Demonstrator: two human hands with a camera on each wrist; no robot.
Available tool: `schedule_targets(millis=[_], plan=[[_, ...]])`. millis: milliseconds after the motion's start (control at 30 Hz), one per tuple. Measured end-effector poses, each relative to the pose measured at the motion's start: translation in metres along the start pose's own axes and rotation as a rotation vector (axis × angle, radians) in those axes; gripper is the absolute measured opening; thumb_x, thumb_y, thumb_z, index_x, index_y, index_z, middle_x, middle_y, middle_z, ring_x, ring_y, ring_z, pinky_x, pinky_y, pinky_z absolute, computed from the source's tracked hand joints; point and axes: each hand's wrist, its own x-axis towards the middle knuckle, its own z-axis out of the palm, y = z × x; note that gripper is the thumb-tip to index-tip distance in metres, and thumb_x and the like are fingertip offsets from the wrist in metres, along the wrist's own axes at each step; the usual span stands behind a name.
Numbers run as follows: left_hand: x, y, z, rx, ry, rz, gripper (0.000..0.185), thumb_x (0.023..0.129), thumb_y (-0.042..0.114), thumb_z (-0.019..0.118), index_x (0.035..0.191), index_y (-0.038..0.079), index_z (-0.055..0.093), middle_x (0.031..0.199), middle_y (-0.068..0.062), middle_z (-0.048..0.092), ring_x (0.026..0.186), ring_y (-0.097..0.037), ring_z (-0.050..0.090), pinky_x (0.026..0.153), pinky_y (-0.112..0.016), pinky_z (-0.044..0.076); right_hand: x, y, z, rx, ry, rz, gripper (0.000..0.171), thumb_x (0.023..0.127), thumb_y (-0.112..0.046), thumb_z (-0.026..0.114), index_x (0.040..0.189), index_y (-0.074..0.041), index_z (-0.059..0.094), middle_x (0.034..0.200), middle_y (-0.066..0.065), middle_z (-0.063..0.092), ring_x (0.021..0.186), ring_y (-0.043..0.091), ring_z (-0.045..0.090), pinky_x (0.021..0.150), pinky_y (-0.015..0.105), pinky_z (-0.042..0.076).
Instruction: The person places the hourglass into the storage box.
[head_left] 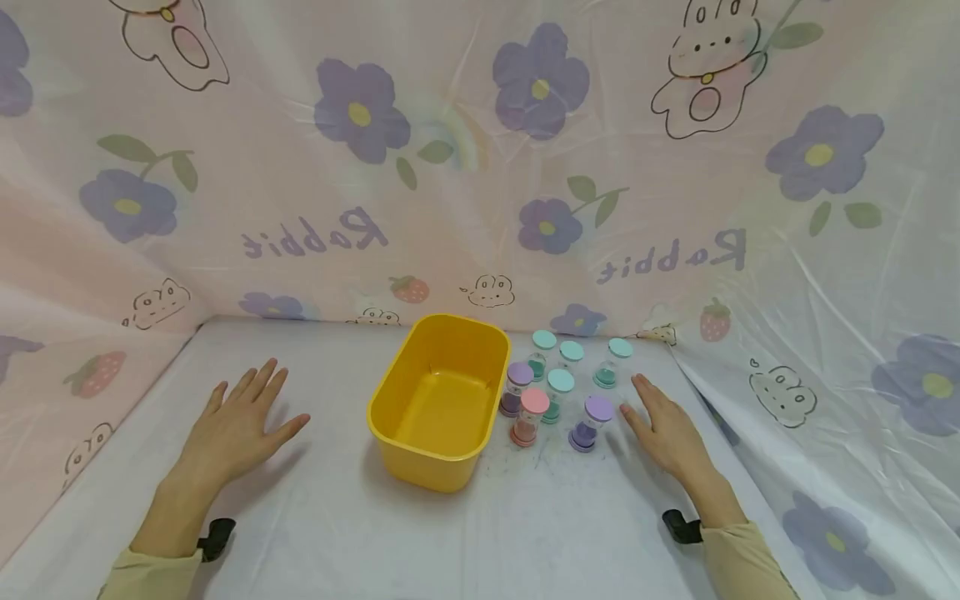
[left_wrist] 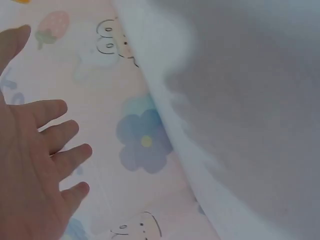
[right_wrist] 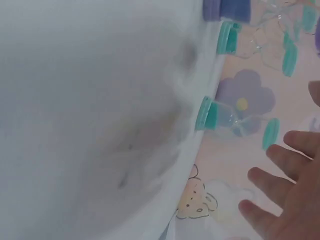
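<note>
My left hand hovers over the table left of a yellow bin, fingers spread and holding nothing. On the other side, my right hand is just right of a group of small sand timers, its fingers extended and nothing in them. Nearest to it are a purple-capped sand timer and a teal-capped sand timer. A pink-capped sand timer stands close to the bin's right wall, with another purple-capped sand timer behind it. In the right wrist view, a teal sand timer appears near the fingertips.
More teal-capped sand timers stand in the cluster right of the bin. The white table meets a hanging cloth printed with flowers and rabbits at the back and sides. Black wrist bands show at both wrists.
</note>
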Motion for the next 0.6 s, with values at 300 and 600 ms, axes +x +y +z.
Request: schedule_targets(millis=[300, 600], plan=[[0.001, 0.022, -0.011, -0.021, 0.134, 0.099, 0.079, 0.102, 0.052, 0.060, 0.156, -0.002, 0.042, 0.164, -0.022, 0.036, 0.146, -0.048, 0.036, 0.126, -0.064, 0.014, -0.001, -0.013, 0.001, 0.158, 0.214, -0.083, 0.053, 0.107, -0.023, 0.059, 0.152, 0.001, 0.046, 0.150, 0.027, 0.051, 0.135, 0.050, 0.049, 0.106, 0.067, 0.042], [0.005, 0.057, -0.021, -0.043, 0.245, 0.233, 0.071, 0.099, 0.041, 0.069, 0.151, -0.002, 0.050, 0.158, -0.019, 0.047, 0.144, -0.042, 0.043, 0.122, -0.061, 0.029, 0.002, -0.031, 0.000, 0.225, 0.317, -0.206, 0.043, 0.102, -0.009, 0.064, 0.143, 0.000, 0.057, 0.136, 0.020, 0.063, 0.118, 0.037, 0.063, 0.090, 0.048, 0.052]])
